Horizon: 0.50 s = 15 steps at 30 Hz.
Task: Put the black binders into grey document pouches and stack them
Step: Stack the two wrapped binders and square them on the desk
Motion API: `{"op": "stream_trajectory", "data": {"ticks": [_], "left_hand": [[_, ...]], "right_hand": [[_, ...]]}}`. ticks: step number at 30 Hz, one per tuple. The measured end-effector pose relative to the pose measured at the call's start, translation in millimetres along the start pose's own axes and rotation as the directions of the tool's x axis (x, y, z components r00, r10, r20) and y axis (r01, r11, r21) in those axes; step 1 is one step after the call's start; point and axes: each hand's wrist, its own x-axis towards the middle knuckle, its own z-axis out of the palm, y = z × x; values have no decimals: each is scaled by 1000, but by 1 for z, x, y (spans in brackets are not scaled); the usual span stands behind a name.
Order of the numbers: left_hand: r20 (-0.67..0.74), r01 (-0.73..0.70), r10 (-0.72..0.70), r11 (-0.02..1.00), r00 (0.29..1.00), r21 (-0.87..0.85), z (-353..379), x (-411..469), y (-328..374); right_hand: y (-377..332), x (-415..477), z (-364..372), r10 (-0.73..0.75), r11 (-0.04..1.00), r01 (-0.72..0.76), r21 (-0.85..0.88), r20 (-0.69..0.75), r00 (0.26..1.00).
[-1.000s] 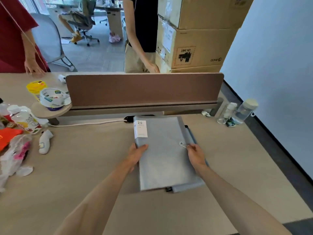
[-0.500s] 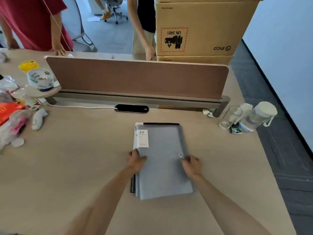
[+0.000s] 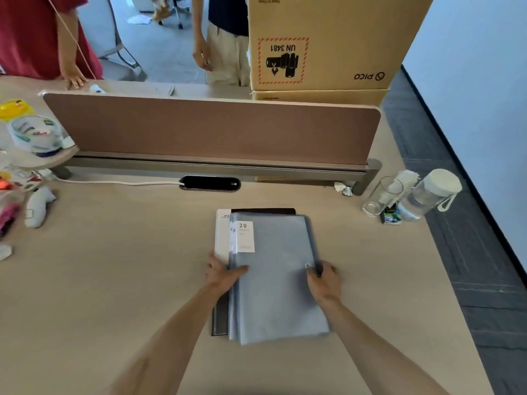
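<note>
I'm pinching flat grey fabric document pouch (image 3: 276, 277) with left hand (image 3: 221, 273) and right hand (image 3: 323, 280) (opposite edges), squaring it over black binder (image 3: 221, 317) on pale wooden desk (image 3: 114, 266).

pouch stack (image 3: 279, 277): lay on tabletop (image 3: 114, 266), centre, near side of divider
binder (image 3: 221, 317): lay under pouches, edge stuck out left and behind
left hand (image 3: 222, 273): sat on stack's left edge
right hand (image 3: 323, 280): sat on stack's right edge
divider (image 3: 211, 129): stood across tabletop behind stack
glass (image 3: 380, 196), bottle (image 3: 427, 195): right of stack, by divider end
boxes (image 3: 328, 44): behind divider, right
</note>
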Motion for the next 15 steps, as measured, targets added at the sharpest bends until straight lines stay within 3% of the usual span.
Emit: {"op": "stream_trajectory", "data": {"ticks": [3,7,10,15], "left_hand": [[27,96,-93,982,995,-165,-2,12,-2],[217,135,-60,927,974,-349,2,-2,8],[244,108,9,880,970,-463,2,-13,19],[185,-51,157,877,970,-478,-11,-32,44]], "right_hand": [[-2,-2,-2,-4,1000,4,6,36,999],[-2,2,-1,-6,999,5,38,34,999],[-2,8,-10,76,986,-92,138,117,990],[-24,-1,-34,-23,915,-71,398,226,974]]}}
